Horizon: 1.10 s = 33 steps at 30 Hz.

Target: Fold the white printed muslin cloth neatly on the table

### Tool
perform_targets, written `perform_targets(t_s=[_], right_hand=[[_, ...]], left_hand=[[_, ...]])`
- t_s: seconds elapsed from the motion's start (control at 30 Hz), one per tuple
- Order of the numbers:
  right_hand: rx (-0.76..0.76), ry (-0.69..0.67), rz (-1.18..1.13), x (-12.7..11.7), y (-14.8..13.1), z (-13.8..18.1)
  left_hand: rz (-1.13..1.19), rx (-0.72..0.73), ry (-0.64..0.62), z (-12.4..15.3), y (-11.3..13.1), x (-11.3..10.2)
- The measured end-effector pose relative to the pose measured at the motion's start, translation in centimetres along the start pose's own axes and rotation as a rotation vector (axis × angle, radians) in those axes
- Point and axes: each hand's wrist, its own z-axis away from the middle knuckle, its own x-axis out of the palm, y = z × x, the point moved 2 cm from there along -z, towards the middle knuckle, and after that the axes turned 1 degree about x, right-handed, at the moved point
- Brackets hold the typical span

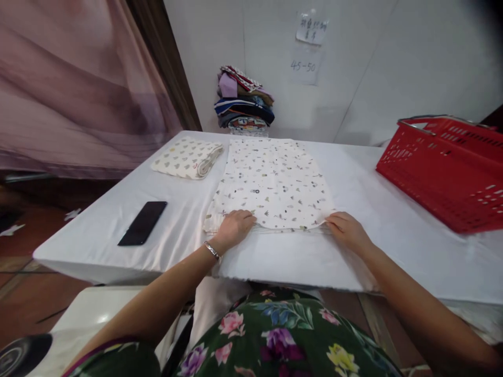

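A white cloth (pixel 275 183) with a small plant print lies flat in layers on the white-covered table (pixel 275 262). At its near left edge, my left hand (pixel 236 228) has its fingers closed on the hem, a bracelet on the wrist. My right hand (pixel 348 230) pinches the near right corner between thumb and fingers. Between the two hands the near edge sags a little, with lower layers showing beneath it. Left of the cloth sits a folded cream cloth (pixel 184 158) with a grey-green print, apart from both hands.
A black phone (pixel 143 223) lies on the table at the left. The red basket (pixel 444 173) stands on the right side. Several folded fabrics (pixel 245 102) are piled at the back by the wall, below paper notes (pixel 312 29). A pink curtain (pixel 78 78) hangs at the left.
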Motion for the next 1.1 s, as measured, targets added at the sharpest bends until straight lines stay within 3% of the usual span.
perform_targets(t_s=[0.17, 0.4, 0.5, 0.6, 0.9, 1.1], right_hand=[[0.013, 0.062, 0.028, -0.4, -0.1, 0.1], [0.037, 0.026, 0.061, 0.2, 0.0, 0.5], [0.053, 0.017, 0.072, 0.3, -0.3, 0.3], [0.077, 0.016, 0.067, 0.5, -0.7, 0.0], [0.194, 0.016, 0.02, 1.2, -0.9, 0.6], [0.053, 0.027, 0.032, 0.8, -0.7, 0.4]], left_hand=[[0.018, -0.133, 0.079, -0.2, -0.6, 0.5], [-0.111, -0.035, 0.09, 0.8, 0.0, 1.1], [-0.132, 0.062, 0.134, 0.4, 0.9, 1.5], [-0.13, 0.143, 0.103, -0.7, 2.0, 1.4], [-0.154, 0.107, 0.077, -2.9, 2.9, 0.9], [-0.082, 0.042, 0.082, -3.1, 2.0, 1.2]])
